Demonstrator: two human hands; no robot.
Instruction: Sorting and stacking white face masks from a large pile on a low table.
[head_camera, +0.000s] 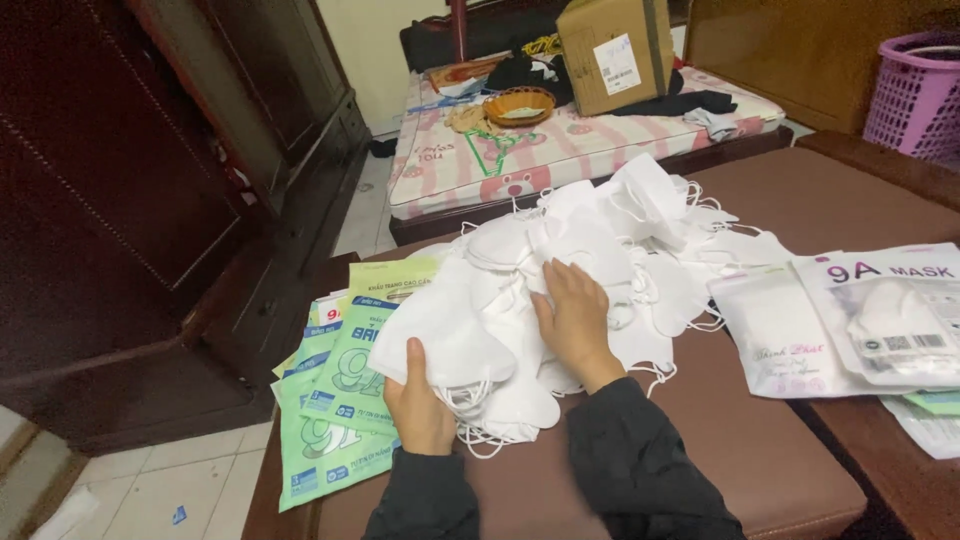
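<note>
A white face mask (440, 325) sits in the left hand (420, 405), folded flat, its long axis running from the lower left up toward the upper right, with the pointed fold aimed away from the person and its ear loops hanging down by the wrist. The left hand is closed around the mask's lower edge, thumb on top. Just beside it, the right hand (575, 320) lies flat and open, palm down, pressing on a loose heap of white masks (610, 235) that spreads across the middle of the worktop (760, 440); it grips nothing. The held mask touches the near-left edge of that heap. To the left, a fan of green and white packets (335, 400) overlaps toward the worktop's left edge. To the right lie clear and white mask pouches (850, 325), side by side, some with masks inside. The worktop is covered in brown padding and has a dark wooden rim. Beyond it stands a bed with a pink striped sheet (560, 150) carrying a cardboard box (615, 50), a small woven basket (520, 103) and dark clothes. A dark wooden cabinet (150, 180) fills the left, a purple plastic basket (915, 90) stands at the far right, and the floor is pale tile (170, 485).
</note>
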